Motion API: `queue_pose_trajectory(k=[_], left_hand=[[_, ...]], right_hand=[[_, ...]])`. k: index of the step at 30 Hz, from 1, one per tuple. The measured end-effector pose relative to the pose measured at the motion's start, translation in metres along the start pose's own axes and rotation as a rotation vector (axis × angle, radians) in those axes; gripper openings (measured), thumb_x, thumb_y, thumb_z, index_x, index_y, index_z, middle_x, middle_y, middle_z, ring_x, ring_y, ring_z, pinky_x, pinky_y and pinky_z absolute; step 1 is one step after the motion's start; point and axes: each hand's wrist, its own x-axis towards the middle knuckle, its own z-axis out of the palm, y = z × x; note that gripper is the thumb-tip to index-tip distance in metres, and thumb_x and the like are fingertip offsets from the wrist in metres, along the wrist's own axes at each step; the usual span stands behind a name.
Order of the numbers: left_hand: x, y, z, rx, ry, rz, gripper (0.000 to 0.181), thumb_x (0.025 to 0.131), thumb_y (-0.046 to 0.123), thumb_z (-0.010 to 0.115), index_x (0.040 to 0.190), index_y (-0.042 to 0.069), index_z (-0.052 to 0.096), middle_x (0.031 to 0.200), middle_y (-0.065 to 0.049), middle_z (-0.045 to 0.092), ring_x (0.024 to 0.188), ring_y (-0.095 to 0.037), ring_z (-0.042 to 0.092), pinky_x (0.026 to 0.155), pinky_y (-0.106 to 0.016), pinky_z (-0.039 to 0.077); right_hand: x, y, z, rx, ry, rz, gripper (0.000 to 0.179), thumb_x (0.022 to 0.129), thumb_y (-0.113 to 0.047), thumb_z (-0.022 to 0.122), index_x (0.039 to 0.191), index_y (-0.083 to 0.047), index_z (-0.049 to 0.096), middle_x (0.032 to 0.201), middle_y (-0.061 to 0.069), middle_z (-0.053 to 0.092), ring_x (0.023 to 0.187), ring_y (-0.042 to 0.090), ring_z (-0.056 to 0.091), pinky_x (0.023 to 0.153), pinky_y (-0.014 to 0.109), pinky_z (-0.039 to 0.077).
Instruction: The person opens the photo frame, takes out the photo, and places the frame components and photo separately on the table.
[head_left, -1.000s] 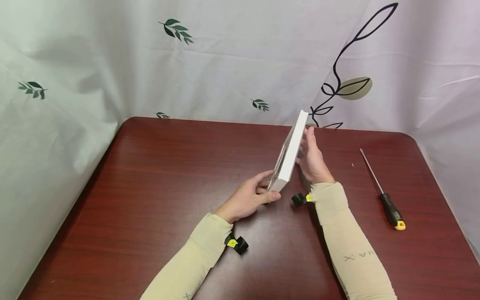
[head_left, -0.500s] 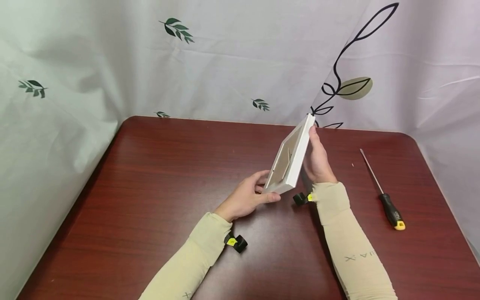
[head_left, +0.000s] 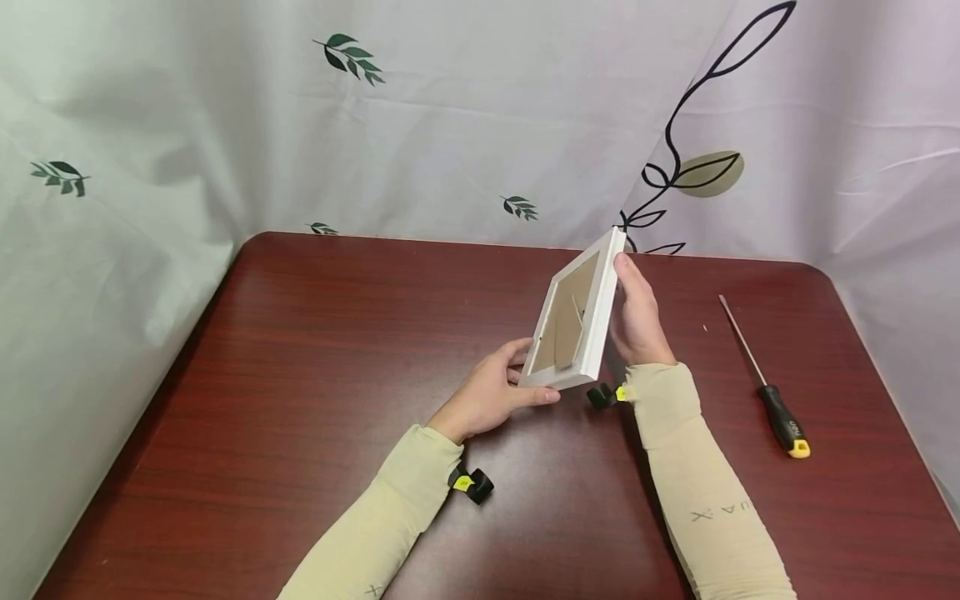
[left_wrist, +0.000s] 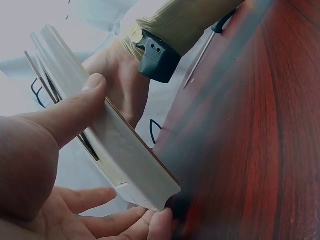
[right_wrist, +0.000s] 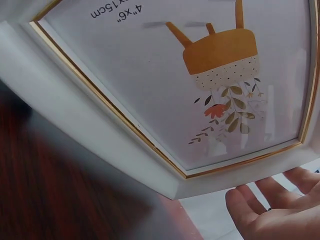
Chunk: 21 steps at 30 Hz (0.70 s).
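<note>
A white picture frame [head_left: 602, 321] is held up above the table, tilted, its brown backing and stand leg turned toward the head camera. My left hand [head_left: 491, 390] grips its lower corner, thumb on the near edge and fingers beneath. Along the far right side, my right hand [head_left: 639, 321] holds the frame, with the thumb up at its edge and the other fingers hidden behind. The right wrist view shows the front: a gold inner trim [right_wrist: 95, 82] round an upside-down print of an orange stool with flowers [right_wrist: 220, 55].
A screwdriver [head_left: 780, 417] with a black and yellow handle lies on the right of the dark red table [head_left: 300, 400]. A pale curtain [head_left: 435, 125] with leaf patterns hangs behind the table. Small black cameras sit on both wrists.
The picture frame has turned, so its back, at first nearly edge-on, now shows widely. My right hand has come up along the right edge; my left hand stays at the lower corner.
</note>
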Motion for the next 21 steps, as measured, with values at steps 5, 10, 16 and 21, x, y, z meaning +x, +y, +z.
queue_pose_trajectory(k=[5,10,16,21], left_hand=[[0.0003,-0.0002,-0.0002,0.038,0.025,-0.026,0.088,0.08,0.032,0.087,0.152,0.009,0.041,0.136,-0.003,0.058,0.104,-0.018,0.064,0.086,-0.034,0.053],[0.0001,-0.0004,-0.0001,0.072,0.061,-0.034,0.092,0.078,0.034,0.088,0.152,0.008,0.041,0.138,-0.005,0.058,0.104,-0.018,0.063,0.086,-0.034,0.053],[-0.0002,-0.0008,-0.0007,0.123,0.119,-0.027,0.094,0.075,0.036,0.09,0.151,0.006,0.043,0.134,-0.006,0.061,0.1,-0.018,0.063,0.084,-0.035,0.052],[-0.0002,-0.0013,-0.0008,0.135,0.138,-0.031,0.093,0.074,0.035,0.09,0.151,0.008,0.043,0.134,-0.003,0.061,0.099,-0.017,0.063,0.083,-0.034,0.052]], right_hand=[[0.0006,-0.0008,-0.0009,-0.023,-0.004,-0.027,0.057,0.108,-0.034,0.043,0.158,-0.01,0.031,0.129,-0.002,0.051,0.118,0.012,0.046,0.099,0.025,0.039],[0.0005,-0.0015,-0.0026,-0.05,-0.028,-0.058,0.056,0.109,-0.031,0.039,0.16,-0.013,0.027,0.143,0.002,0.045,0.125,0.014,0.043,0.102,0.025,0.039],[0.0008,-0.0021,-0.004,-0.042,-0.063,-0.067,0.055,0.109,-0.026,0.038,0.161,-0.015,0.025,0.149,0.006,0.042,0.126,0.014,0.044,0.102,0.025,0.04],[0.0011,-0.0034,-0.0038,-0.04,-0.051,-0.061,0.055,0.109,-0.022,0.038,0.162,-0.016,0.022,0.147,0.003,0.042,0.123,0.014,0.045,0.1,0.024,0.041]])
